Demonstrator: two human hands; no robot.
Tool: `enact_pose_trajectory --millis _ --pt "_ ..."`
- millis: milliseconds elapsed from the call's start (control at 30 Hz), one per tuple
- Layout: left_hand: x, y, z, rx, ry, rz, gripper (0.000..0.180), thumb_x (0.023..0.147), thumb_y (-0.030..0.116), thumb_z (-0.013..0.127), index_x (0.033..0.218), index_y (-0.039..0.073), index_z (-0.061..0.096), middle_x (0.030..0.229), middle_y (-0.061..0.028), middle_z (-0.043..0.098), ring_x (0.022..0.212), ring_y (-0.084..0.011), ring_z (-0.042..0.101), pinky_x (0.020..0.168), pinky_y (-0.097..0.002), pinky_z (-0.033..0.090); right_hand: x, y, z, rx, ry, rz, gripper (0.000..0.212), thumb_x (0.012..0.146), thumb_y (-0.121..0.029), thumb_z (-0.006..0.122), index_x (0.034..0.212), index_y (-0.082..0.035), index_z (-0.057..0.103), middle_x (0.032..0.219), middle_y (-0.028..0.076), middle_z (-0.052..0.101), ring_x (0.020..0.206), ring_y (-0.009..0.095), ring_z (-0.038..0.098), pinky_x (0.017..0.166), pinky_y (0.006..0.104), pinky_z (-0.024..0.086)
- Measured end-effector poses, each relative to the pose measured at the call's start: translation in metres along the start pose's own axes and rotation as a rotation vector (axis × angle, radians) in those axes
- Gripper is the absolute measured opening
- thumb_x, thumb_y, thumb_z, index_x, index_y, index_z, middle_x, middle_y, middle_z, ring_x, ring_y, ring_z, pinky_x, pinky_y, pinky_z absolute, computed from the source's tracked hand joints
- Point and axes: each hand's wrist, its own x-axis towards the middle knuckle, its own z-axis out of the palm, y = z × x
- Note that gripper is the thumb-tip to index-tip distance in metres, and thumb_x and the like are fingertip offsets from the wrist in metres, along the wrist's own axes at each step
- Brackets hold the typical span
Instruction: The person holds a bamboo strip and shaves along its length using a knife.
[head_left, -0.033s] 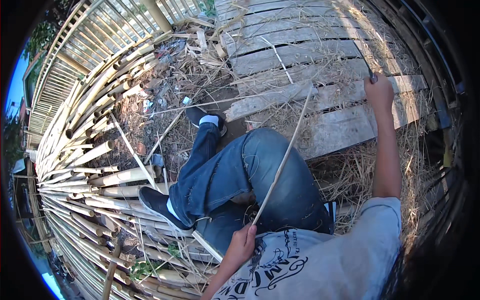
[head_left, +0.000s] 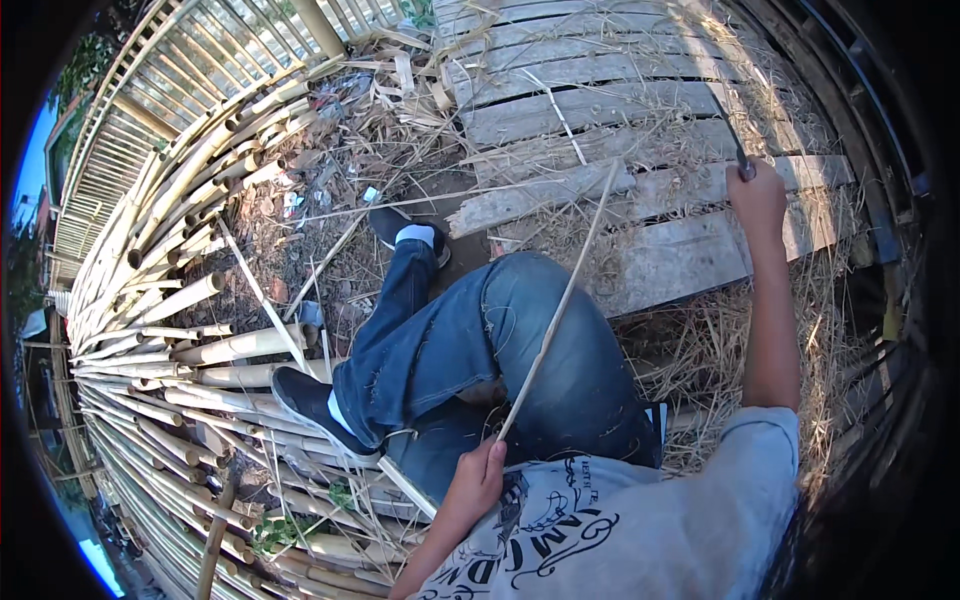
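Observation:
My left hand (head_left: 475,480) is closed round the lower end of a long, thin bamboo strip (head_left: 556,325), close to my shirt. From there the strip slants up across my bent knee, and its far end lies over the plank platform (head_left: 690,245). Out to the right, my right hand (head_left: 758,200) grips the handle of a knife (head_left: 738,143). Its dark, narrow blade points up and a little left above the planks, well apart from the strip.
Cut bamboo poles (head_left: 245,348) fan out in a heap at the left, some under my shoe (head_left: 312,400). A bamboo fence (head_left: 190,75) stands behind them. Loose shavings (head_left: 400,120) cover the ground and planks. A white strip (head_left: 556,115) lies on the platform.
Very little differs. My left hand and the bamboo strip sit slightly farther left and up, and my right hand with the knife is slightly lower.

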Motion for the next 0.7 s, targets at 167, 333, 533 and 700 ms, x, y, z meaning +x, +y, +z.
enact_pose_trajectory --millis 167,333,533,700 --pt "0.024 0.031 -0.002 0.01 0.033 0.025 0.034 0.102 0.025 0.036 0.086 -0.002 0.051 0.059 -0.0225 0.049 0.057 -0.0436 0.053 0.052 -0.0442 0.039 -0.113 -0.051 0.006 0.161 -0.218 -0.475 0.017 0.067 -0.019 0.068 0.069 -0.006 0.057 0.06 0.014 0.058 0.06 0.035 0.061 0.056 0.0445 0.047" --pt "0.024 0.03 0.007 0.236 0.171 0.139 0.027 0.101 0.022 0.039 0.09 0.0 0.051 0.056 -0.0237 0.051 0.058 -0.0463 0.055 0.05 -0.0508 0.039 -0.131 -0.075 0.052 0.211 -0.263 -0.744 0.022 0.064 -0.022 0.072 0.068 -0.007 0.056 0.061 0.012 0.06 0.059 0.032 0.062 0.054 0.0418 0.047" --pt "0.03 0.042 0.015 0.267 0.178 0.133 0.027 0.101 0.023 0.039 0.091 0.001 0.051 0.056 -0.0226 0.054 0.055 -0.0444 0.056 0.05 -0.0529 0.041 -0.09 -0.053 0.071 0.221 -0.054 -0.808 0.021 0.063 -0.023 0.073 0.07 -0.01 0.057 0.062 0.011 0.061 0.059 0.031 0.062 0.057 0.0426 0.048" --pt "0.012 0.033 0.013 0.225 0.159 0.086 0.027 0.1 0.023 0.039 0.087 0.002 0.05 0.058 -0.0235 0.054 0.057 -0.0455 0.057 0.05 -0.0528 0.042 -0.02 -0.031 0.045 -0.213 -0.223 0.024 0.024 0.079 -0.023 0.064 0.09 -0.002 0.067 0.085 0.021 0.068 0.085 0.039 0.066 0.073 0.0479 0.052"
